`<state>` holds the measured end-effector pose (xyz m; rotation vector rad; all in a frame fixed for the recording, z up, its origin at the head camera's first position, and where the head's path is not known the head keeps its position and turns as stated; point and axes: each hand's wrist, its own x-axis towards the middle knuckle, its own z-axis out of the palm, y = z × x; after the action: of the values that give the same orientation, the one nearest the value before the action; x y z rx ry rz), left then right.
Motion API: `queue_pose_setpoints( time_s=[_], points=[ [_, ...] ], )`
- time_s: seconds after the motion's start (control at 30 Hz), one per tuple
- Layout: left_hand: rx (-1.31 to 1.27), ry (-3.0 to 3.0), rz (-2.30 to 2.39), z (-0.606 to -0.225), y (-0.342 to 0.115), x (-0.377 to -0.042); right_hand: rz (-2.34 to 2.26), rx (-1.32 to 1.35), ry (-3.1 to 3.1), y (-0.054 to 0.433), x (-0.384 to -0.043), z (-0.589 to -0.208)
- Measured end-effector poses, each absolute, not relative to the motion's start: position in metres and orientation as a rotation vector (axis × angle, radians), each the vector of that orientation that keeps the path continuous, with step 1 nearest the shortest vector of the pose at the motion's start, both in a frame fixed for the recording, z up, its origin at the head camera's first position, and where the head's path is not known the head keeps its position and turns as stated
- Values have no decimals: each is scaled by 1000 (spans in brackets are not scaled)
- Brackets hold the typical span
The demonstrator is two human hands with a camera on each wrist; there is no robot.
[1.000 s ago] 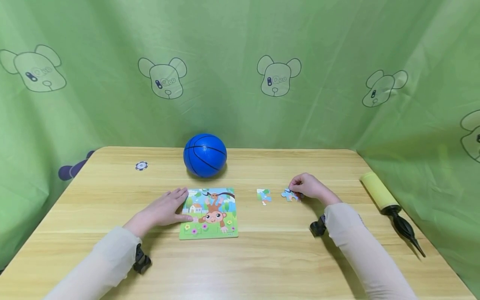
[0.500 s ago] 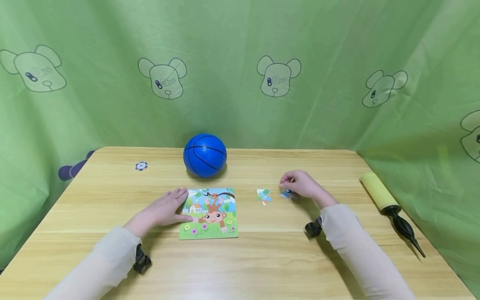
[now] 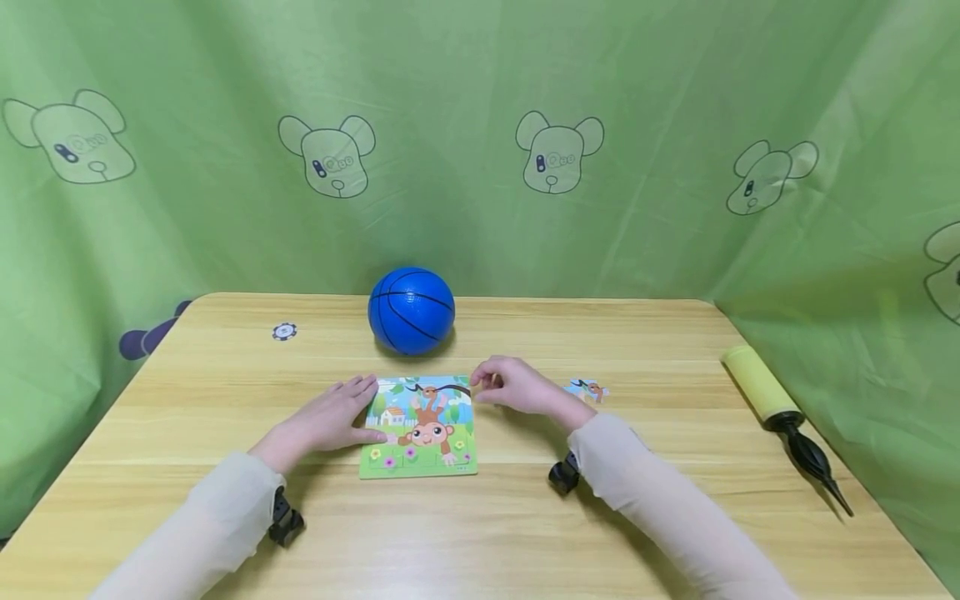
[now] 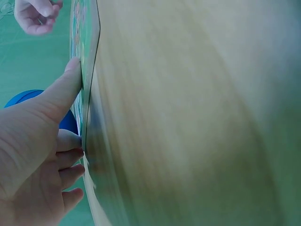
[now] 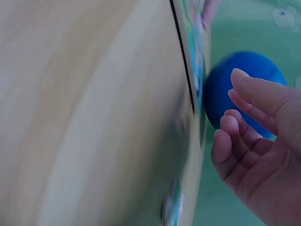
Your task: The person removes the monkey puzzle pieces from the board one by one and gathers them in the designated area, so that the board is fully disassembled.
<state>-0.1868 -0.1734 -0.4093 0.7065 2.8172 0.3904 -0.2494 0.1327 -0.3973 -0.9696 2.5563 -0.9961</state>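
Note:
A square monkey jigsaw puzzle [image 3: 420,450] lies flat on the table in the head view. My left hand [image 3: 333,417] rests at its left edge, fingers straight, the thumb [image 4: 66,89] on the picture side in the left wrist view. My right hand [image 3: 517,386] hovers beside the puzzle's upper right corner. Its fingers are loosely bent, with a gap to the thumb [image 5: 256,89] and nothing between them in the right wrist view. Past the right wrist lies a puzzle piece or joined pieces [image 3: 588,389], partly covered. Another piece is hidden behind the right hand.
A blue ball [image 3: 411,311] with black lines sits behind the puzzle. A round chip [image 3: 284,332] lies at the back left. Along the right edge lies a yellow hand pump [image 3: 761,387] with a black nozzle. Green cloth [image 3: 450,167] hangs behind the wooden table [image 3: 420,542].
My right hand has left the far puzzle piece and moved left to the puzzle's upper right corner. The left hand and puzzle have stayed put.

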Motion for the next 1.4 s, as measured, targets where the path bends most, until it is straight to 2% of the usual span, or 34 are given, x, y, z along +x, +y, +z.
queue_pose_setpoints(
  time_s=[0.47,1.4],
  points=[
    [703,2815,395,-407,-172,-185,-727,-995,2582,88,-251,-408],
    [684,2807,395,-409,-172,-186,-790,-792,2584,79,-242,-406]
  ],
)
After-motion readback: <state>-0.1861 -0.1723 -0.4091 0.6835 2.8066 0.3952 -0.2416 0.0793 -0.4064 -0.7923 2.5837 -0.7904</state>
